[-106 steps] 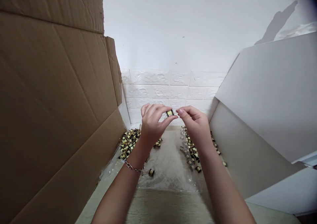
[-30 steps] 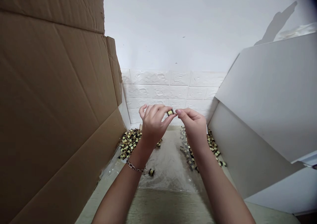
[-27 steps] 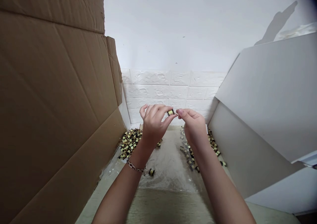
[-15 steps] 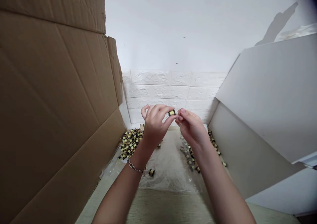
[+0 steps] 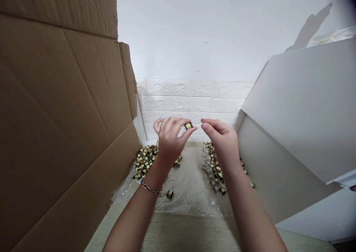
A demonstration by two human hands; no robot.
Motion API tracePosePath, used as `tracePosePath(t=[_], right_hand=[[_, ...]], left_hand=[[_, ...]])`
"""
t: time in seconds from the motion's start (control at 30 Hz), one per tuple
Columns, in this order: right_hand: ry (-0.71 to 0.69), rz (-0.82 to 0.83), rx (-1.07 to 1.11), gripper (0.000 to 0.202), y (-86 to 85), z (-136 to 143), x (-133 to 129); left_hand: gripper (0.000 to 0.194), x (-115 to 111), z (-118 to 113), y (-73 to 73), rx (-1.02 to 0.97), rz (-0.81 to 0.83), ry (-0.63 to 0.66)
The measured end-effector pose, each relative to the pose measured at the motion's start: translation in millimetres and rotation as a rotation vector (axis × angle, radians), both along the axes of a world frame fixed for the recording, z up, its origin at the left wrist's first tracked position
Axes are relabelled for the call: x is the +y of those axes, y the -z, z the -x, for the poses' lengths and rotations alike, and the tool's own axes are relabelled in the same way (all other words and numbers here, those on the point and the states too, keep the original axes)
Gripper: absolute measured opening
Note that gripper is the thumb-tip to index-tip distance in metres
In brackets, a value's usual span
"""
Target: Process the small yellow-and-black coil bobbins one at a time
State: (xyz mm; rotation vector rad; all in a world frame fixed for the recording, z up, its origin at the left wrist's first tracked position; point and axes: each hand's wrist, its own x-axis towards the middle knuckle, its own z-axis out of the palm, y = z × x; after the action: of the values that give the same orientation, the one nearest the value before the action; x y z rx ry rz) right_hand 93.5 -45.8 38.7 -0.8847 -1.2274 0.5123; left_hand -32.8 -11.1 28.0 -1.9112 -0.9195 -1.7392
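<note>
Left hand [image 5: 171, 137] pinching yellow-black part [image 5: 188, 126] between thumb and forefinger, held up toward far edge of surface [image 5: 189, 231]. Right hand [image 5: 223, 135] near, thumb and forefinger almost meeting; can't tell if holding anything. Slight pinch: part could slip, get lost in left-edge pile [image 5: 146, 160].

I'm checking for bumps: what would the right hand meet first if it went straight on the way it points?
Probably the black-and-yellow part pinched in the left hand, or that hand's thumb; depth is unclear.
</note>
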Motion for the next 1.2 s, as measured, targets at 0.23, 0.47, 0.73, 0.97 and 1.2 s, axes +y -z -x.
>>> tracePosePath(t=[0.23, 0.47, 0.73, 0.97, 1.2], right_hand=[[-0.108, 0.055, 0.103, 0.013, 5.8, 5, 8], [-0.147, 0.041, 0.12, 0.011, 8.0, 8, 10], [-0.082, -0.039, 0.074, 0.01, 8.2, 8, 7], [-0.056, -0.03, 0.076, 0.011, 7.2, 9, 6], [-0.188, 0.032, 0.272, 0.017, 7.8, 11, 10]], left_hand=[[0.013, 0, -2, 0.4, -0.01, -0.013, 0.001], [0.015, 0, -2, 0.5, 0.003, -0.005, 0.007], [0.015, 0, -3, 1.5, 0.018, -0.01, 0.006], [0.015, 0, -3, 1.2, 0.034, -0.005, 0.011], [0.014, -2, -5, 2.0, 0.009, 0.014, 0.043]])
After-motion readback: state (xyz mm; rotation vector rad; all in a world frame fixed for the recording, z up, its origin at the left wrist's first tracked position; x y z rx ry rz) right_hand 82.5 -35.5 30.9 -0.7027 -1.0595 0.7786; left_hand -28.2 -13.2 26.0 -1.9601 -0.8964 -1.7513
